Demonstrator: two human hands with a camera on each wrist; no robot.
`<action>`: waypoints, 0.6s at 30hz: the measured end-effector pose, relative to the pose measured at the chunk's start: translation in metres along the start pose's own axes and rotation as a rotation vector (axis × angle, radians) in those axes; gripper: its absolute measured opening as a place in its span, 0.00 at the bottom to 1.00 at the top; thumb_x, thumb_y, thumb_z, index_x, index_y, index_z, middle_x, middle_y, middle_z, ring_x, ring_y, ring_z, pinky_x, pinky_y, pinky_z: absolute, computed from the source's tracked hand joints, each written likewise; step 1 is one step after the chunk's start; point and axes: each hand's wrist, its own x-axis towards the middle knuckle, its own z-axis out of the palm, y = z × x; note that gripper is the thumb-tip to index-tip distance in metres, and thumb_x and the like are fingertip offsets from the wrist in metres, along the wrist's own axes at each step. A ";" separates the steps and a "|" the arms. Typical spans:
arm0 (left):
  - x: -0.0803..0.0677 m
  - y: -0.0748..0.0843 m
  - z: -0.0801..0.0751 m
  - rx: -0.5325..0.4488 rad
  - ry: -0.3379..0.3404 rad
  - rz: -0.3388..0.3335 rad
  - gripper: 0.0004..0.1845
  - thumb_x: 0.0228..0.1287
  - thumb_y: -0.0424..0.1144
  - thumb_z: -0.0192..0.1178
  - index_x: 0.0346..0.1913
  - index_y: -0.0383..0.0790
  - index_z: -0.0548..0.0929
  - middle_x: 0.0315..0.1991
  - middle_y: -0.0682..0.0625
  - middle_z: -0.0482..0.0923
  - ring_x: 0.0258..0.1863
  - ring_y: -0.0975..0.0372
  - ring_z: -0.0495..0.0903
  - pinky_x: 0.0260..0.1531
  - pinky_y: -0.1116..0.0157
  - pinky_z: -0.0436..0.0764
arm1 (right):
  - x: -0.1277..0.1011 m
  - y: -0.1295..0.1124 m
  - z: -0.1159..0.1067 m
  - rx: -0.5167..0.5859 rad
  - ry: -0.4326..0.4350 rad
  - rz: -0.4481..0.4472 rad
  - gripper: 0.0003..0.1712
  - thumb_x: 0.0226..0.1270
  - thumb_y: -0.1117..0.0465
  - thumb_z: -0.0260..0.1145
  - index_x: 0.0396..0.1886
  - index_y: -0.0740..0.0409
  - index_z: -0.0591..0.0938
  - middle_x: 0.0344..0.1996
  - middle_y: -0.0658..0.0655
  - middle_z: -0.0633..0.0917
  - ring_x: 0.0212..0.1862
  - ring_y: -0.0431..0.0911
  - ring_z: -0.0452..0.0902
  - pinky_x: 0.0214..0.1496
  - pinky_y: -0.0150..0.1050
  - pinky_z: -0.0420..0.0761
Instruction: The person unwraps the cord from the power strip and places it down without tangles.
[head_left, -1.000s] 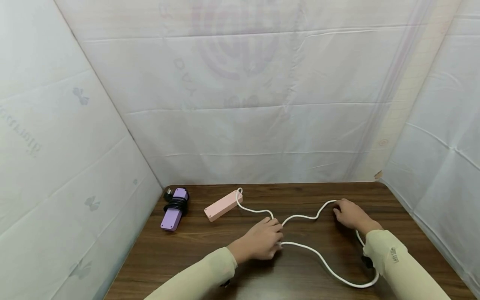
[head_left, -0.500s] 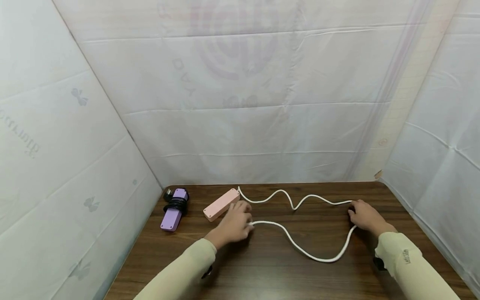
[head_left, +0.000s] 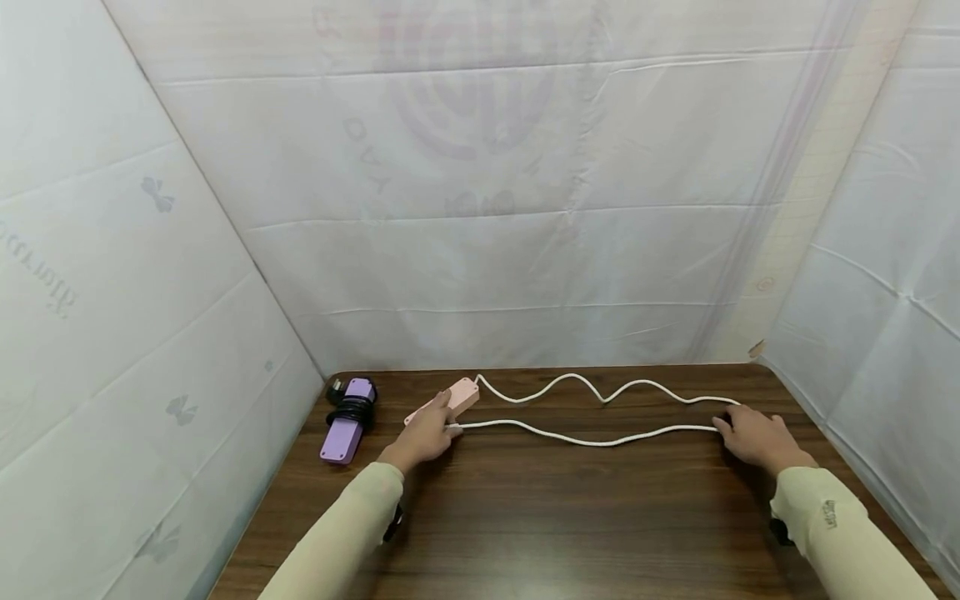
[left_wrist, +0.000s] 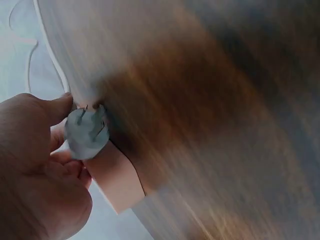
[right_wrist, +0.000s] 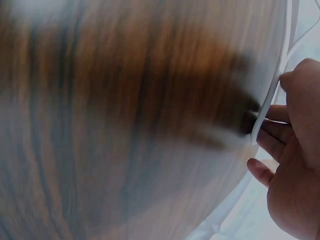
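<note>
In the head view, a white cord (head_left: 592, 443) leaves the far right end of a pink power strip (head_left: 465, 395), which lies at the far side of the table (head_left: 585, 517), left of centre. It runs in waves to the right hand (head_left: 757, 437), bends there and comes back to the left hand (head_left: 426, 432), which partly covers the strip. A hard pull to the right could drag the strip, since the cord is fixed to it; if the right hand slackened, the two strands might fall across each other. Farther left lies a purple power strip (head_left: 342, 442).

In the left wrist view, the left hand pinches the plug (left_wrist: 87, 134) between thumb and bent fingers, prongs outward, close to the pink strip. A loose pinch could let it slip.

In the right wrist view, the right hand, fingers partly curled, holds the cord at its bend, thumb against it.
</note>
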 end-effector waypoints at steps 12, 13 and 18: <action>0.012 -0.022 -0.009 -0.004 0.013 -0.119 0.12 0.73 0.38 0.68 0.31 0.36 0.82 0.78 0.33 0.69 0.77 0.37 0.71 0.74 0.43 0.73 | 0.006 -0.001 0.000 -0.068 -0.024 0.015 0.33 0.82 0.50 0.58 0.65 0.78 0.74 0.67 0.81 0.76 0.65 0.77 0.75 0.61 0.78 0.70; 0.014 -0.023 -0.009 0.003 0.014 -0.121 0.11 0.72 0.38 0.68 0.32 0.36 0.82 0.78 0.33 0.69 0.75 0.37 0.72 0.72 0.43 0.75 | 0.006 -0.002 -0.001 -0.076 -0.029 0.019 0.32 0.82 0.50 0.57 0.65 0.78 0.74 0.66 0.81 0.76 0.65 0.77 0.75 0.61 0.77 0.71; 0.023 -0.025 -0.008 -0.025 0.022 -0.123 0.11 0.72 0.38 0.68 0.32 0.36 0.84 0.73 0.31 0.69 0.70 0.34 0.74 0.71 0.40 0.73 | 0.006 -0.006 -0.006 -0.089 -0.051 0.035 0.27 0.82 0.54 0.57 0.61 0.77 0.75 0.62 0.80 0.78 0.62 0.77 0.77 0.55 0.73 0.75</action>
